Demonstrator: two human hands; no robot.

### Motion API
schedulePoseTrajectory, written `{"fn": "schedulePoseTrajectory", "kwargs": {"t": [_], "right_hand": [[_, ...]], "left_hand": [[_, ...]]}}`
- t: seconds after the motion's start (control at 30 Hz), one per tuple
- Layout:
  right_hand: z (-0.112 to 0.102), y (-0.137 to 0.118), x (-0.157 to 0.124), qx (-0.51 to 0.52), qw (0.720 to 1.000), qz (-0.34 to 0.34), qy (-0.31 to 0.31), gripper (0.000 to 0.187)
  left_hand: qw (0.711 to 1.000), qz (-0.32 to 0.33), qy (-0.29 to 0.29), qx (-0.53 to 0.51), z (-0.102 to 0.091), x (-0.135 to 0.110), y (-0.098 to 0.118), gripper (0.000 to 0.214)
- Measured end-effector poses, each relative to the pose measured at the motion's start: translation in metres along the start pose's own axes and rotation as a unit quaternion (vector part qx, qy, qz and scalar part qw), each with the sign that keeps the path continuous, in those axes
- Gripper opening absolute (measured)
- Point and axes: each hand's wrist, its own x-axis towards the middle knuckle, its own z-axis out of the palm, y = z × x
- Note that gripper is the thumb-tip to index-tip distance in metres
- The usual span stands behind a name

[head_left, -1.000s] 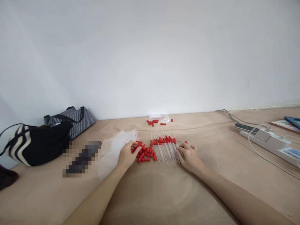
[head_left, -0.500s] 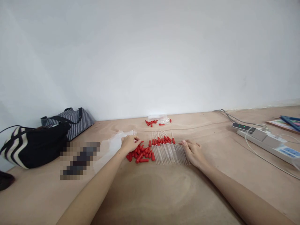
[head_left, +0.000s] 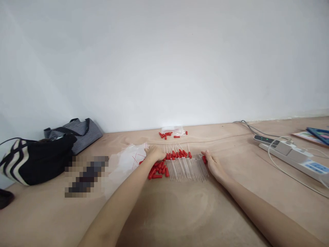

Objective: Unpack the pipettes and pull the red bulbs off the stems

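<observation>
Clear thin glass tubes (head_left: 186, 169) lie side by side in a row on the wooden table. Just behind them is a row of droppers with red rubber bulbs (head_left: 180, 153), their tubes pointing away. My left hand (head_left: 155, 153) reaches over the left end of that row, its fingertips hidden. A pile of loose red bulbs (head_left: 159, 169) lies partly under my left wrist. My right hand (head_left: 214, 165) is at the right end of the tubes, fingers closed around a red rubber bulb (head_left: 204, 159) that shows below the fingertips.
Further back lie more red bulbs and a clear plastic bag (head_left: 172, 130). Plastic sheets (head_left: 123, 161) lie on the left, near a black bag (head_left: 48, 159) and a striped bag (head_left: 86, 135). On the right are a white power strip (head_left: 293, 156) with cables and a blue item (head_left: 320, 134).
My left hand has moved right from the pile to the left end of the dropper row. A red bulb now shows at my right fingers, and that hand has shifted slightly right.
</observation>
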Motion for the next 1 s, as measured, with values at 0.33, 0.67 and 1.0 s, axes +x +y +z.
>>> {"fn": "schedulePoseTrajectory", "kwargs": {"t": [0.33,0.67,1.0], "right_hand": [[0.001,0.013,0.009,0.009,1.0,-0.005,0.001,0.061],[-0.002,-0.014,-0.01,-0.121,0.963,-0.233,0.062,0.039],[0.037,-0.042,-0.055,-0.341,0.771,-0.536,-0.04,0.014]], "left_hand": [[0.999,-0.015,0.044,0.009,-0.015,-0.009,0.001,0.023],[0.942,0.265,0.192,-0.07,-0.003,-0.089,-0.013,0.015],[0.876,0.36,0.305,-0.103,0.035,-0.112,-0.013,0.013]]}}
